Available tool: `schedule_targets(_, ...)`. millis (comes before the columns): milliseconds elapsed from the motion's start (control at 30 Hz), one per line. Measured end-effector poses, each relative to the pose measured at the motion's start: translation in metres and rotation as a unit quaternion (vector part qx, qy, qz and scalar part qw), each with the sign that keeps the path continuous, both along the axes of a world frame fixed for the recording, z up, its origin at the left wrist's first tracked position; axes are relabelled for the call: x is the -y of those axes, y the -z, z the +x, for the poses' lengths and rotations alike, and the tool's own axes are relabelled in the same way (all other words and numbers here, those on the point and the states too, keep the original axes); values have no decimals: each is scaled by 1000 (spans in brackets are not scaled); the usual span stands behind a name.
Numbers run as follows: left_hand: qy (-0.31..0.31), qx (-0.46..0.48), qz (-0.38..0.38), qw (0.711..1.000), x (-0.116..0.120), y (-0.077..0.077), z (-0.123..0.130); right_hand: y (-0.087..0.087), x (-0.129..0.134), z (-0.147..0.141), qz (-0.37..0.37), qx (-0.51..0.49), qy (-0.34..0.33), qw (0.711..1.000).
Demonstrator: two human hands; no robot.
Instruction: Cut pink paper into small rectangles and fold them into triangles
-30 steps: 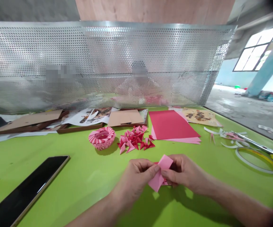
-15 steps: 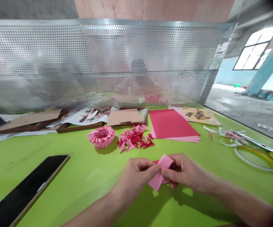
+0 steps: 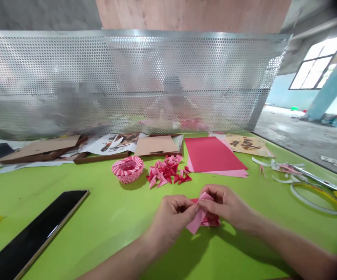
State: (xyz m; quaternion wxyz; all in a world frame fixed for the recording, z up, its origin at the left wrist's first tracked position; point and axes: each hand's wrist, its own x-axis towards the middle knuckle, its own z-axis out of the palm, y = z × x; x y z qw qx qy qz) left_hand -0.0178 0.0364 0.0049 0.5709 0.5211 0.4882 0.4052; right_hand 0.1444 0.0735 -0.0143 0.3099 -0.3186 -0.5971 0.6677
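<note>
Pink paper slip [image 3: 195, 225] is tilted between your two hands, above the green tabletop [image 3: 121, 237] and partly in front of a small red-and-pink paper stack [image 3: 212, 221]; your left hand [image 3: 168, 217] pinches its left edge between thumb and forefinger; your right hand [image 3: 226, 206] pinches its upper end, thumb on the near face; fingertips behind the slip are hidden, so their exact placement cannot be told. Caution: uneven pull between the two pinches could skew or wrinkle the slip; excess thumb pressure could set a crease off line; a dropped right wrist could disturb the stack; a forward sweep could scatter the folded paper pieces [image 3: 167, 171] beside the striped paper bowl [image 3: 129, 179].
</note>
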Motion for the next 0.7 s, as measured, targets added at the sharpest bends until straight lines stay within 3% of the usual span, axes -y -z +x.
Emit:
schedule_targets(233, 5, -42, 65, 997, 2, 3, 5, 2, 3, -1, 78, 34, 24, 996)
schedule_targets(433, 48, -41, 41, 997, 3, 1, 1, 1, 7, -3, 96, 34, 29, 994)
schedule_targets(633, 39, -47, 7, 998, 1, 5, -6, -8, -5, 12, 150, 50, 151, 976)
schedule_targets(700, 32, -49, -2, 998, 1, 5, -6, -8, -5, 13, 134, 43, 152, 978)
